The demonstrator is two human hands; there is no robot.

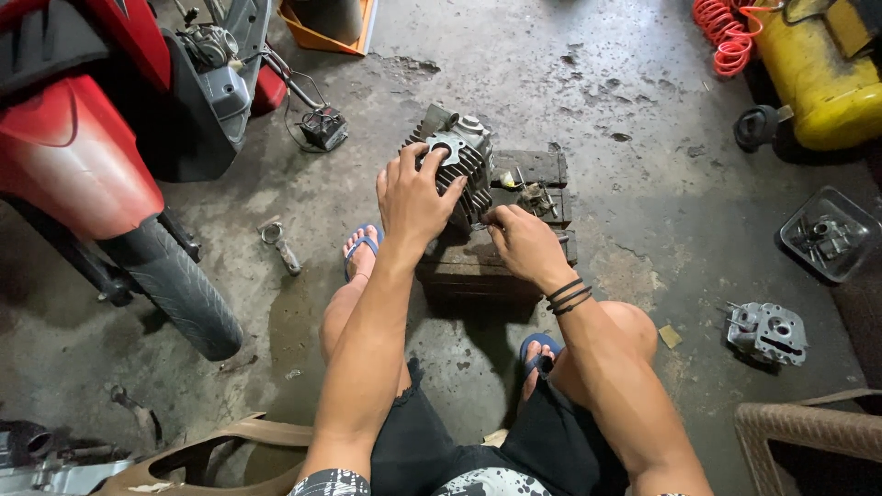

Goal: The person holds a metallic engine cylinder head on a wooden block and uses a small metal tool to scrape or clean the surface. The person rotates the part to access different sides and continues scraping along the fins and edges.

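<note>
A grey finned engine cylinder (464,152) rests on a dark wooden block (533,170) on the concrete floor in front of me. My left hand (412,197) lies over the cylinder's top and grips it. My right hand (524,243) is at the cylinder's lower right side, fingers pinched on a small part that I cannot make out. Small metal bits (535,195) lie on the block beside the cylinder. My knees and blue sandals frame the block.
A red scooter (83,156) with its front wheel (179,285) stands at the left. A connecting rod (278,243) lies on the floor. A cylinder head (768,332) and a tray of parts (830,234) sit right. A yellow compressor tank (818,78) stands top right.
</note>
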